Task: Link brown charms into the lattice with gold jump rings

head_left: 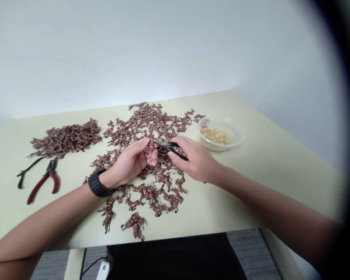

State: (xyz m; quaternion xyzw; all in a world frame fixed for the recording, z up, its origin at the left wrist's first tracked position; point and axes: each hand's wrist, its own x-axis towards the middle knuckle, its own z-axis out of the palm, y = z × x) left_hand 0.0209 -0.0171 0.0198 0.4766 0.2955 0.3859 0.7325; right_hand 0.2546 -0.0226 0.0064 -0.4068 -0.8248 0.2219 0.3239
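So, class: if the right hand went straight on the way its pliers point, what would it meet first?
Probably the left hand, at its fingertips: the right hand aims its pliers leftward, tip right by them. Depth is hard to judge.

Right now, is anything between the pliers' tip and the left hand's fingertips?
Nothing visible. The right hand holds the pliers, and their tip reaches straight to the pinched fingertips of the left hand, above the scattered charms. Whatever is pinched there is too small to make out.
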